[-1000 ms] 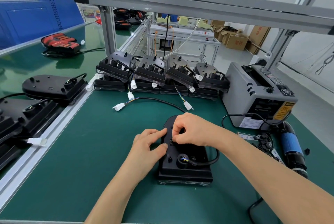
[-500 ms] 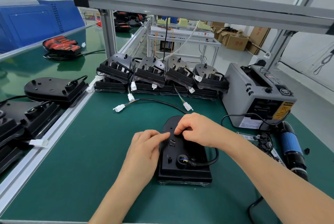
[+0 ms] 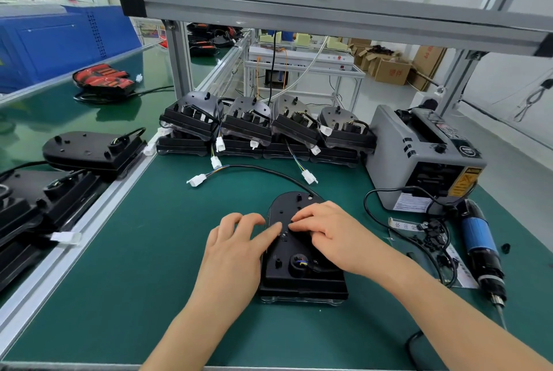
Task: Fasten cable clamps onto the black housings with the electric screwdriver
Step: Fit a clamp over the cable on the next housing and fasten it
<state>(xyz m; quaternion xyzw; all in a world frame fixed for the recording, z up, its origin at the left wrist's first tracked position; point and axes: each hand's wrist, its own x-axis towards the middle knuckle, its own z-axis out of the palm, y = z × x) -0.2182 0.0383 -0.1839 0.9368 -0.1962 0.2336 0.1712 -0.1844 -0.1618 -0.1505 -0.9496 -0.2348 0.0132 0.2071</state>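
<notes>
On the green counter (image 3: 119, 280) lies the black housing (image 3: 300, 279). The left hand (image 3: 236, 254) rests flat on its left edge, fingers straight and together. The right hand (image 3: 335, 239) arches over its middle, fingers bent, grip impossible to tell.

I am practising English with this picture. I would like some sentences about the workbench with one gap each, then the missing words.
The left hand and the right hand both touch the black housing, which lies on the ____ mat.
The electric screwdriver lies unheld on the person's right; its middle section is ____.
The housing's cable ends in a ____ connector.
The grey machine stands at the ____ end of the row of housings.
Missing words: green, blue, white, right.
</notes>
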